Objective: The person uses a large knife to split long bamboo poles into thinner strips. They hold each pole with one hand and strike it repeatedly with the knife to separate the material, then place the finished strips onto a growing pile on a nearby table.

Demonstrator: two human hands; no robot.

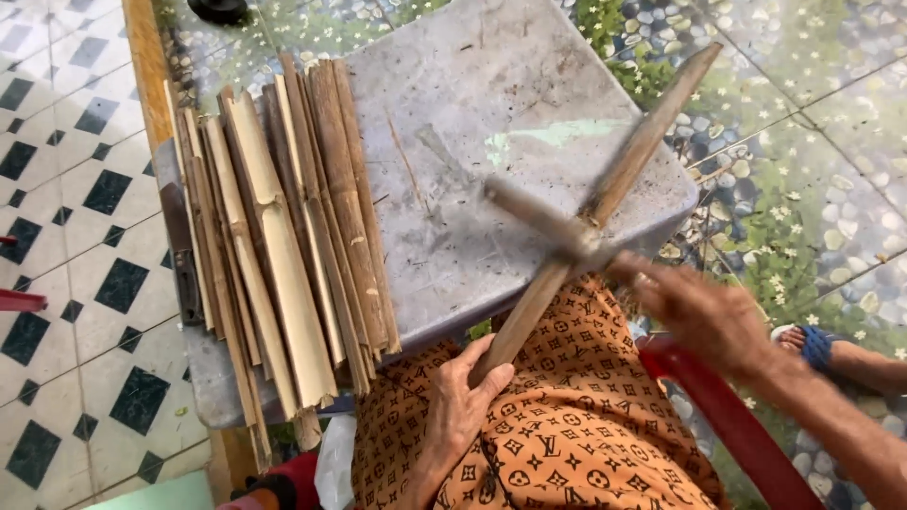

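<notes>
My left hand (465, 397) grips the near end of a long bamboo strip (635, 156) that slants up to the right over the grey work block (491, 85). My right hand (704, 312) holds a knife (534, 215), blurred by motion, whose blade lies across the strip where the two cross above the block's near edge. A pile of split bamboo slats (283, 227) lies side by side on the left part of the block.
My lap is covered by orange patterned cloth (567, 425). A red plastic chair arm (727, 416) runs under my right forearm. A foot in a blue sandal (817, 345) rests at right. Checked tiles lie left, pebble-patterned tiles beyond.
</notes>
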